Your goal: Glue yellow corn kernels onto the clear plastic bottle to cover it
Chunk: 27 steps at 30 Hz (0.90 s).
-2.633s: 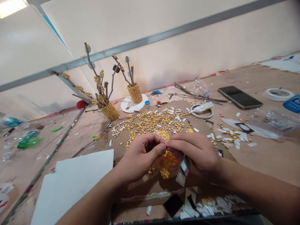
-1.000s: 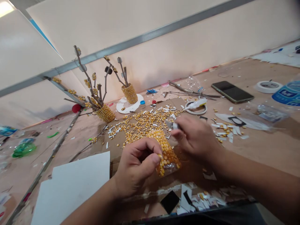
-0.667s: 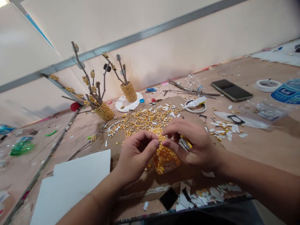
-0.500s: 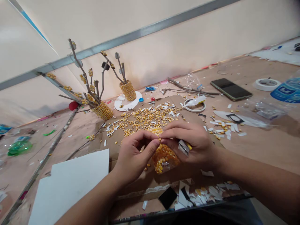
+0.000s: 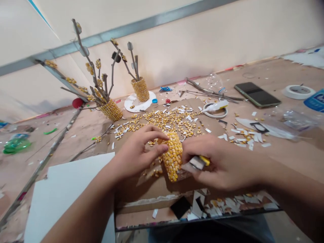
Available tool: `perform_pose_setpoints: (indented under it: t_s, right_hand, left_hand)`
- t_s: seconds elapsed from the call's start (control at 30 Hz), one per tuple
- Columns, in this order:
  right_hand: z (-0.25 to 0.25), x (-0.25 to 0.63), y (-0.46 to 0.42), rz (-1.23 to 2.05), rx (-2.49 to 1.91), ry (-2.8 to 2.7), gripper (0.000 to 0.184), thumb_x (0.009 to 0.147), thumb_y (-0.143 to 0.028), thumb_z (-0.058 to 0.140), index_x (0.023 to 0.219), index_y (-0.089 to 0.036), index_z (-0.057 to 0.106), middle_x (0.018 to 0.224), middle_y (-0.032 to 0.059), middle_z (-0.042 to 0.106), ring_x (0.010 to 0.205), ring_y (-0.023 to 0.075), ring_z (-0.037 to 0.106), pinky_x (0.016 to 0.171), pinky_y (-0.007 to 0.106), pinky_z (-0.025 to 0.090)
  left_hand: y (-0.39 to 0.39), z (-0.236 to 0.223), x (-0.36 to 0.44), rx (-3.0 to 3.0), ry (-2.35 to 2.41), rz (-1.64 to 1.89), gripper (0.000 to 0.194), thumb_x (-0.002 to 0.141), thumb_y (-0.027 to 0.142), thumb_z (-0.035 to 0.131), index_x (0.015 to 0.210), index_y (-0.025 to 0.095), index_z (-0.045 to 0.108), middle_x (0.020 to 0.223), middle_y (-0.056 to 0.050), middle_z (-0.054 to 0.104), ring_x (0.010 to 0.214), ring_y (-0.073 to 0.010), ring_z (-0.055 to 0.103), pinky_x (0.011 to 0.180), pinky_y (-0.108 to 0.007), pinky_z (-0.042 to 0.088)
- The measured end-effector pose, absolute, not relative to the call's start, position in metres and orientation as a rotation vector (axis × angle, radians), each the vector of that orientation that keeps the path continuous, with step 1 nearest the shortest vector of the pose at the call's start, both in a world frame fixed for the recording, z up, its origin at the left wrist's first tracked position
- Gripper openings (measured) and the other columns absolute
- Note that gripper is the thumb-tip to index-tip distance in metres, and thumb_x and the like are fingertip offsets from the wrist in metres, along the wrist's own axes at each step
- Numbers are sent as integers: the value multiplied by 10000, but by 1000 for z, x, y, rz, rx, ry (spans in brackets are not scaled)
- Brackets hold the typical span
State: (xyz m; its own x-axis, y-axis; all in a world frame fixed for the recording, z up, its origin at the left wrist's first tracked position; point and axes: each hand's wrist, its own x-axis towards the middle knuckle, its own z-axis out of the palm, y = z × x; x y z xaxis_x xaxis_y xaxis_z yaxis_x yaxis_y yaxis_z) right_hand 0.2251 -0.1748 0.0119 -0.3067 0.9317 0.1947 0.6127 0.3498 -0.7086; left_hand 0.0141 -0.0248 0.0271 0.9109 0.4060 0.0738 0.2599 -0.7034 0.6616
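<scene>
A cup-like holder (image 5: 173, 157) covered in corn kernels stands tilted between my hands on the cardboard, with clear plastic showing low on its right side. My left hand (image 5: 141, 148) is at its left; thumb and forefinger are apart, their tips at the holder's upper edge. I cannot tell how firmly they touch. On the right, my right hand (image 5: 217, 162) is curled closed beside the holder, with a small silver-white and yellow object (image 5: 197, 162) in the palm. Its fingertips are partly hidden. Loose corn kernels (image 5: 162, 118) lie scattered behind the holder.
Two kernel-covered pots, one left (image 5: 111, 109) and one farther back (image 5: 140, 89), hold twigs. To the right are a glue bottle (image 5: 215, 106), a phone (image 5: 257, 93) and a tape roll (image 5: 298, 91). White board (image 5: 68, 192) lies left; paper scraps (image 5: 227, 207) line the front edge.
My hands have parted from fingertips meeting above the holder. My right hand has moved right and down, the left slightly left. The holder's kernel-covered face now shows more, and the view has shifted.
</scene>
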Motion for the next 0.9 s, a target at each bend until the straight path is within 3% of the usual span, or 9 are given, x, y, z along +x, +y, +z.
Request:
perform_pose_setpoints:
  t_s: [0.07,0.13,0.2,0.37,0.57,0.9]
  right_hand:
    - [11,224,-176,756,-1330,-2071,140,770,-78,649,846,-194,671,775,9,684,697,156,576,658,292,387]
    - [10,224,-177,750,-1327,-2083,151,766,-75,660,849,-200,675,786,18,697,705,164,594,664,290,397]
    - [10,223,-178,731,-1316,-2081,151,769,-79,674,847,-208,672,781,17,700,697,167,603,662,288,408]
    - [11,221,-178,720,-1291,-2086,139,811,-102,694,872,-226,690,762,2,708,665,166,617,646,292,431]
    - [8,222,-179,747,-1314,-2097,119,845,-109,706,872,-225,705,758,-3,709,677,163,628,655,295,433]
    - [10,224,-177,811,-1461,-1979,112,908,-214,709,821,-217,638,723,-31,664,647,136,575,586,270,378]
  left_hand:
    - [-25,27,11,2433,409,174,797,794,629,852,1452,247,615,1475,-161,591,1385,-374,558,1160,-535,469]
    - [-29,25,8,2460,363,57,1265,596,731,923,1641,279,371,1674,-200,373,1556,-462,348,1253,-638,353]
    - [-35,23,8,2484,362,-11,1410,554,767,918,1693,302,229,1751,-207,225,1616,-505,189,1278,-709,251]
    - [-50,21,12,2499,414,-47,1379,664,680,913,1714,306,101,1779,-221,163,1637,-506,127,1268,-767,176]
    - [-58,21,14,2457,406,93,1261,728,457,919,1709,312,139,1699,-188,383,1564,-475,347,1272,-720,222]
    - [-61,22,17,2472,408,144,1153,798,585,849,1697,277,197,1643,-205,459,1501,-461,436,1265,-690,220]
